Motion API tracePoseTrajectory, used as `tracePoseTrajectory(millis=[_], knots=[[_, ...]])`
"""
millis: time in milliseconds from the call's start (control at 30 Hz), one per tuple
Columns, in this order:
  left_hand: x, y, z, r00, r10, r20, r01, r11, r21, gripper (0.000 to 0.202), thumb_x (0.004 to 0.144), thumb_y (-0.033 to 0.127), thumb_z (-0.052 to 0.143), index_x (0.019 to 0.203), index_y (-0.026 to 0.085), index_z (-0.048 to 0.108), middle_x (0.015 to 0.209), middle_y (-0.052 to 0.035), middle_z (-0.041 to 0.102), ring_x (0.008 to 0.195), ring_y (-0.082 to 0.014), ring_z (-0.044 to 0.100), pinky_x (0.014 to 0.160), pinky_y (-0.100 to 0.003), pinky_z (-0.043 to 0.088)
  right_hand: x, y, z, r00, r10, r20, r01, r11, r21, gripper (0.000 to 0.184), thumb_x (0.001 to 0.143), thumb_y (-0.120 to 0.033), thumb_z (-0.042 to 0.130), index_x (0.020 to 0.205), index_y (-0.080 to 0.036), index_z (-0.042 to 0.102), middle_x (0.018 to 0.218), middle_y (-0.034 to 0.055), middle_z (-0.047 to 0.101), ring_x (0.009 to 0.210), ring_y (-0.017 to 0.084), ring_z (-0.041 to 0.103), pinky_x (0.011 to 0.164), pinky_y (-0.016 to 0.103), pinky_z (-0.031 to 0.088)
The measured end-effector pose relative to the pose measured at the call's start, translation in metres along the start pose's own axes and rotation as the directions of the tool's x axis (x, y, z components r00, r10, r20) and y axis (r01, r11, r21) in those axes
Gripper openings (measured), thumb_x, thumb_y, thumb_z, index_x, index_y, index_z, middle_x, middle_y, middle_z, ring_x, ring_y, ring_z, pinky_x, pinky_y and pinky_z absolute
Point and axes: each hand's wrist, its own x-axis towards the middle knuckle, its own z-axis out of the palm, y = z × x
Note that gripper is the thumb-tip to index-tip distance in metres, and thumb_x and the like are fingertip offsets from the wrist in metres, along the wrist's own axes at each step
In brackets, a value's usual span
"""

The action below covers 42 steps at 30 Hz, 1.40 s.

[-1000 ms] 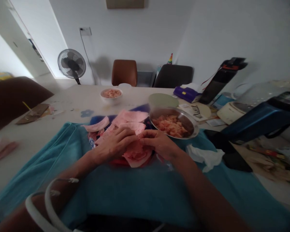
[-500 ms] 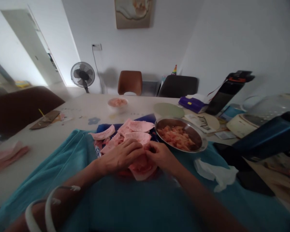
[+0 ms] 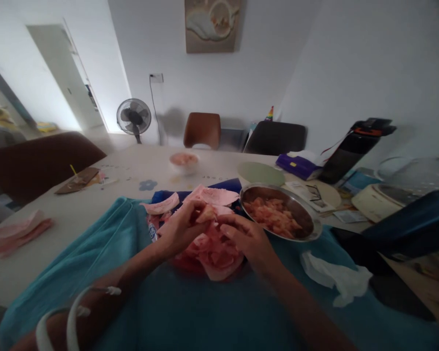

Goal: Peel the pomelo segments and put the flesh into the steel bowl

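Note:
My left hand [image 3: 183, 226] is closed, pinching a pale pink piece of pomelo flesh [image 3: 207, 214] between thumb and fingers. Just right of it, my right hand [image 3: 250, 241] has its fingers bent and slightly apart, with nothing visible in them. Below both hands lies an opened pomelo [image 3: 221, 256] with pink membranes and rind. Thick pink pomelo peels [image 3: 215, 196] are piled behind the hands on a blue plastic bag [image 3: 229, 185]. A steel bowl [image 3: 316, 228] of peeled pomelo flesh [image 3: 272, 217] stands beside my right hand.
A teal cloth [image 3: 106, 243] covers the table's near side. Crumpled white tissue [image 3: 336, 275] and a dark flat object [image 3: 398, 287] lie at right, near a blue bottle [image 3: 413, 229] and black bottle [image 3: 351, 151]. A small bowl [image 3: 184, 168] holds more flesh. Pink peels [image 3: 14, 234] lie left.
My hands have drawn slightly apart. The pomelo piece now shows in my left hand, lifted above the opened fruit. The view has tilted, so the scene sits lower and further right.

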Motion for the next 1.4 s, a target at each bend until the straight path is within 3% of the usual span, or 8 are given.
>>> tracePoseTrajectory(millis=[100, 233, 433, 600, 767, 900, 1167, 1400], knots=[[0.001, 0.007, 0.0, 0.997, -0.067, 0.038, 0.073, 0.975, -0.212, 0.035, 0.093, 0.025, 0.06, 0.127, 0.018, 0.058, 0.105, -0.0064, 0.07, 0.088, -0.016, 0.066, 0.072, -0.028, 0.056, 0.0, -0.001, 0.005, 0.998, -0.062, 0.007, 0.063, 0.995, -0.075, 0.033, 0.082, -0.04, 0.071, 0.11, -0.022, 0.073, 0.112, 0.0067, 0.076, 0.097, 0.022, 0.071, 0.088, 0.036, 0.056], [0.0, 0.018, -0.003, 0.985, -0.163, 0.06, 0.173, 0.949, -0.264, 0.043, 0.096, 0.025, 0.058, 0.139, 0.023, 0.057, 0.128, -0.01, 0.068, 0.115, -0.0226, 0.066, 0.091, -0.037, 0.059, 0.002, 0.0, 0.015, 0.996, -0.08, -0.027, 0.079, 0.996, -0.032, 0.041, 0.078, -0.043, 0.073, 0.113, -0.023, 0.067, 0.112, 0.0073, 0.073, 0.096, 0.021, 0.071, 0.083, 0.035, 0.057], [-0.002, 0.019, -0.002, 0.967, -0.213, 0.137, 0.244, 0.928, -0.282, 0.045, 0.094, 0.02, 0.053, 0.139, 0.026, 0.055, 0.123, -0.0066, 0.07, 0.109, -0.0215, 0.068, 0.092, -0.039, 0.06, 0.005, -0.001, 0.024, 0.994, -0.051, -0.1, 0.042, 0.995, -0.089, 0.028, 0.076, -0.04, 0.07, 0.095, -0.021, 0.065, 0.094, 0.004, 0.071, 0.088, 0.02, 0.067, 0.082, 0.036, 0.054], [-0.005, 0.007, 0.009, 0.989, -0.105, 0.104, 0.131, 0.95, -0.284, 0.051, 0.091, 0.024, 0.06, 0.142, 0.023, 0.05, 0.129, -0.0094, 0.067, 0.117, -0.0229, 0.065, 0.103, -0.04, 0.055, 0.004, 0.003, 0.027, 0.988, -0.057, -0.141, 0.043, 0.994, -0.1, 0.03, 0.073, -0.046, 0.076, 0.087, -0.021, 0.064, 0.084, 0.001, 0.068, 0.08, 0.019, 0.063, 0.075, 0.034, 0.051], [-0.011, -0.003, 0.017, 0.995, -0.077, 0.068, 0.091, 0.966, -0.242, 0.055, 0.091, 0.018, 0.056, 0.145, 0.023, 0.048, 0.127, -0.0091, 0.068, 0.116, -0.023, 0.065, 0.095, -0.036, 0.057, 0.004, 0.009, 0.029, 0.983, 0.006, -0.183, 0.003, 0.999, 0.047, 0.032, 0.075, -0.048, 0.076, 0.084, -0.021, 0.062, 0.08, 0.0011, 0.067, 0.075, 0.018, 0.062, 0.068, 0.031, 0.05], [-0.015, -0.005, 0.019, 1.0, 0.027, -0.012, -0.028, 0.992, -0.122, 0.054, 0.091, 0.013, 0.055, 0.143, 0.023, 0.051, 0.135, -0.0102, 0.066, 0.125, -0.0233, 0.062, 0.103, -0.038, 0.054, 0.005, 0.012, 0.032, 0.986, -0.041, -0.163, 0.057, 0.994, 0.098, 0.026, 0.08, -0.043, 0.071, 0.094, -0.022, 0.066, 0.088, 0.0025, 0.071, 0.077, 0.018, 0.067, 0.067, 0.03, 0.053], [-0.017, -0.004, 0.025, 0.967, 0.243, -0.075, -0.221, 0.949, 0.224, 0.04, 0.102, 0.023, 0.047, 0.141, 0.014, 0.051, 0.132, -0.0195, 0.068, 0.123, -0.0258, 0.067, 0.105, -0.044, 0.057, 0.002, 0.018, 0.035, 0.922, -0.325, -0.209, 0.262, 0.923, -0.282, 0.017, 0.088, -0.03, 0.054, 0.093, -0.022, 0.069, 0.092, 0.0054, 0.077, 0.082, 0.02, 0.069, 0.075, 0.033, 0.053], [-0.011, 0.0, 0.017, 0.973, 0.218, 0.074, -0.226, 0.966, 0.127, 0.04, 0.099, 0.022, 0.044, 0.138, 0.016, 0.053, 0.129, -0.0169, 0.068, 0.122, -0.0249, 0.067, 0.104, -0.043, 0.058, 0.007, 0.022, 0.034, 0.825, -0.527, -0.204, 0.412, 0.808, -0.421, 0.019, 0.092, -0.027, 0.049, 0.074, -0.024, 0.053, 0.079, 0.0034, 0.069, 0.075, 0.018, 0.063, 0.073, 0.031, 0.05]])
